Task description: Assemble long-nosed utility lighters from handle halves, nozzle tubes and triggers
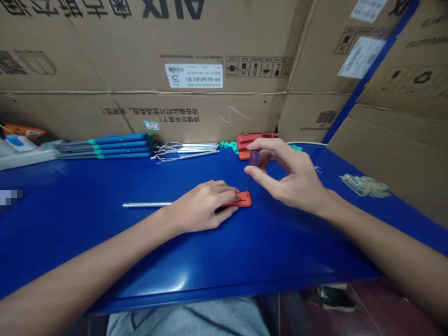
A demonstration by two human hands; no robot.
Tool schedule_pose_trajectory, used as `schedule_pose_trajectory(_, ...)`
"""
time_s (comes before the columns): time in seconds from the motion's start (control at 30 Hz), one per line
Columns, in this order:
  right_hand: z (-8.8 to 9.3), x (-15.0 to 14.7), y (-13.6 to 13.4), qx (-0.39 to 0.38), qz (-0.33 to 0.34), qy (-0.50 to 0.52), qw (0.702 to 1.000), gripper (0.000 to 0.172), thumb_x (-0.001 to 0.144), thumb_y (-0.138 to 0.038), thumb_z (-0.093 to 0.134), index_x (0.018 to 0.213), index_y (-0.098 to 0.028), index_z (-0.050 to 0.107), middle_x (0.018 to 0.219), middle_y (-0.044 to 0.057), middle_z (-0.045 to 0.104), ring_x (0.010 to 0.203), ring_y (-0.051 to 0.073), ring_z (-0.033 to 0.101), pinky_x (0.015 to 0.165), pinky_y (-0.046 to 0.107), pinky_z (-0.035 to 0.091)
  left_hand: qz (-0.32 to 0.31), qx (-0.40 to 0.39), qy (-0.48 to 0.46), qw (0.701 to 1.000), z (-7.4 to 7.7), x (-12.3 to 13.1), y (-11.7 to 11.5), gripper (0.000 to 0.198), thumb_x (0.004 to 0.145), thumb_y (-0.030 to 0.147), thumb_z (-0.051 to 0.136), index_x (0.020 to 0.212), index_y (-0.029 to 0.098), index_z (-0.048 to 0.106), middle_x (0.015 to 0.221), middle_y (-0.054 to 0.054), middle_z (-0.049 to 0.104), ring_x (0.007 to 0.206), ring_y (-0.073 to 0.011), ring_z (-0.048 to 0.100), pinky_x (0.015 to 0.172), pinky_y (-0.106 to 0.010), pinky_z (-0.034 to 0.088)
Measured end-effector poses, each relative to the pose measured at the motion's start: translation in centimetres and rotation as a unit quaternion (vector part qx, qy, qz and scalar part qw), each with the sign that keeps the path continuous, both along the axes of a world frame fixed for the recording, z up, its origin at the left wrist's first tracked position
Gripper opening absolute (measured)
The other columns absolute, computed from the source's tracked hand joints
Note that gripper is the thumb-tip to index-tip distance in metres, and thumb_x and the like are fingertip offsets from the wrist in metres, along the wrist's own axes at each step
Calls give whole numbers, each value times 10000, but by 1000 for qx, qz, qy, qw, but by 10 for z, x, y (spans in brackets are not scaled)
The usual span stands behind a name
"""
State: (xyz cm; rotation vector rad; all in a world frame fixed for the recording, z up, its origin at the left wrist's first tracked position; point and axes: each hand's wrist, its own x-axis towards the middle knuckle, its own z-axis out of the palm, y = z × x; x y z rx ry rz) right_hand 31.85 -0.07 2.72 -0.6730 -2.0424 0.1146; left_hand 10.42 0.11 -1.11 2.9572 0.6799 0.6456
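Note:
An orange plastic handle [245, 199] lies on the blue table, and my left hand [206, 205] is closed over it, pressing it down. From beneath that hand a thin silver metal tube [147, 205] sticks out to the left; its join with the handle is hidden. My right hand [290, 172] pinches the translucent purple grip of a small screwdriver [254, 158] between thumb and fingers. The screwdriver stands nearly upright, its shaft reaching down to the handle's right end. Whether the tip sits in a screw is too small to tell.
Behind my hands are stacked red handles [243, 145], small green rings [229, 145] and silver tubes with wires [196, 148]. Blue-handled tools [121, 145] are piled at back left. Whitish strips [364, 185] lie at right. Cardboard [140, 51] walls the table's back.

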Motion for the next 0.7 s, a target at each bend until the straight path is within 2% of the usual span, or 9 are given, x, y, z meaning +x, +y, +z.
schedule_pose_trajectory(0.17,0,-2,-2,19,-27,-2,999,268,842,-188,642,1102,-221,581,780,-12,639,635,133,604,662,294,533,-1,-7,-1,1000,1,-1,-1,153,946,225,503,952,137,628,989,-83,695,903,-202,618,797,-338,489)
schedule_pose_trajectory(0.43,-4,-1,-1,2,-41,6,999,268,822,-263,691,1053,-231,560,762,-22,628,608,135,604,662,311,533,4,-11,5,1000,1,0,-1,166,950,229,485,959,154,633,989,-78,692,913,-201,618,821,-345,485)
schedule_pose_trajectory(0.57,-1,1,0,-5,-43,59,997,236,813,-252,693,997,-225,548,738,-25,616,638,141,614,652,303,524,5,-11,35,999,7,-3,0,186,950,258,488,1041,155,614,1079,-87,673,999,-222,590,880,-359,471)
schedule_pose_trajectory(0.63,4,4,2,2,-56,114,992,214,805,-237,691,952,-229,535,714,-28,601,654,147,615,622,292,507,35,-6,67,997,13,-7,1,250,921,334,542,1073,141,591,1099,-109,656,1008,-249,578,874,-377,469)
schedule_pose_trajectory(0.7,8,8,5,12,-77,121,990,198,784,-216,689,889,-227,521,709,-27,594,648,147,605,604,286,484,84,-16,93,992,19,-13,2,372,876,439,596,1084,130,578,1059,-120,650,949,-260,594,820,-376,477)
